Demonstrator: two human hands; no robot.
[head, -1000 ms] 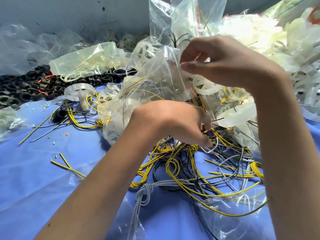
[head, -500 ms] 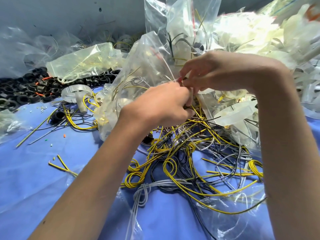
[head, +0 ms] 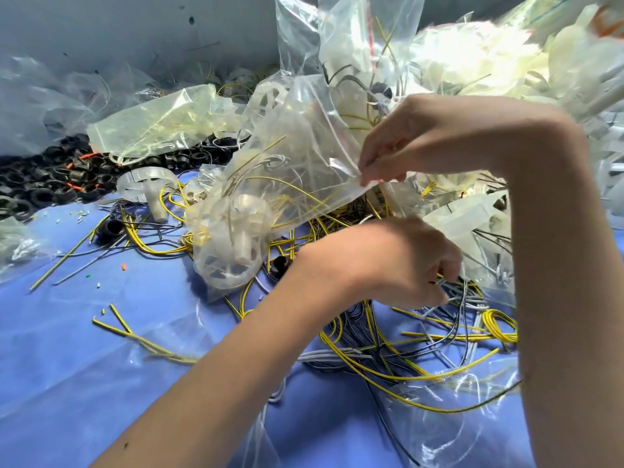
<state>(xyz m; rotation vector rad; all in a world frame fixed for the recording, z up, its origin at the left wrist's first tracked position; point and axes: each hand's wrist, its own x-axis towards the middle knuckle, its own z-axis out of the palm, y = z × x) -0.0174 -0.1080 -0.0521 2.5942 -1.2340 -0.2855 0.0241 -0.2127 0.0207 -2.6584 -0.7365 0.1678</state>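
Note:
A clear zip bag (head: 270, 184) holding white plastic parts and a few yellow wires hangs in the middle of the view. My right hand (head: 422, 136) pinches its open lip near the red zip line and holds it up. Below it, my left hand (head: 405, 261) reaches into a tangle of yellow, black and white wires (head: 388, 349) on the blue cloth (head: 101, 366). Its fingers are curled into the wires and pinch thin strands; the fingertips are partly hidden.
Black rings (head: 44, 184) are heaped at the left rear. More clear bags (head: 155, 126) of parts lie behind, and white plastic pieces (head: 472, 62) pile up at the right rear. Loose yellow wires (head: 141, 339) and an empty clear bag (head: 439, 417) lie on the cloth.
My left hand has dropped from the bag's mouth down into the wire tangle. My right hand still holds the bag's lip, now slightly lower and to the right.

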